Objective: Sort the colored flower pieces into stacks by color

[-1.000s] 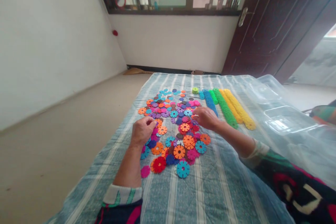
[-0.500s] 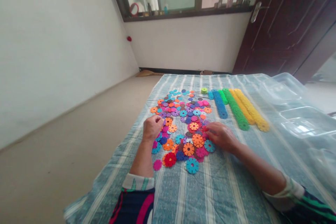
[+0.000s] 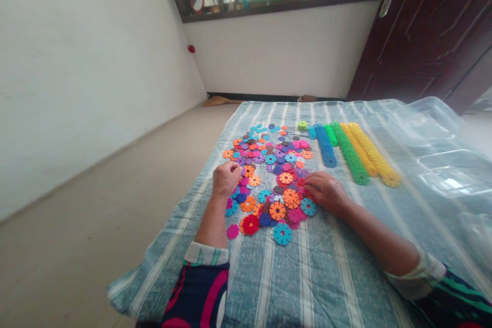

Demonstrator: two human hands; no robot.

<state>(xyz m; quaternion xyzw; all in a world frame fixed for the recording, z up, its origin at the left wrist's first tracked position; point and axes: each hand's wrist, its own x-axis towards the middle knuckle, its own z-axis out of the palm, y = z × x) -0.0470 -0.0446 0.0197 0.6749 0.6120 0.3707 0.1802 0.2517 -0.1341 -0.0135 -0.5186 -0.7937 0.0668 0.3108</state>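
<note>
Left hand (image 3: 226,180) curled almost closed, right hand (image 3: 326,192) half-curled, the person works at colourful discs (image 3: 295,199); any grip is impossible to tell.

Dark red door (image 3: 430,36), metal handle (image 3: 389,0) on it. Red-rimmed round mirror (image 3: 197,2) on windowsill (image 3: 284,6). White wall (image 3: 77,61) at left.

Left hand (image 3: 226,179) loosely curled; left forearm (image 3: 213,223) pointing ahead; right hand (image 3: 326,191) palm down, fingers (image 3: 313,180) bent; right forearm (image 3: 380,237) slanting inward.
</note>
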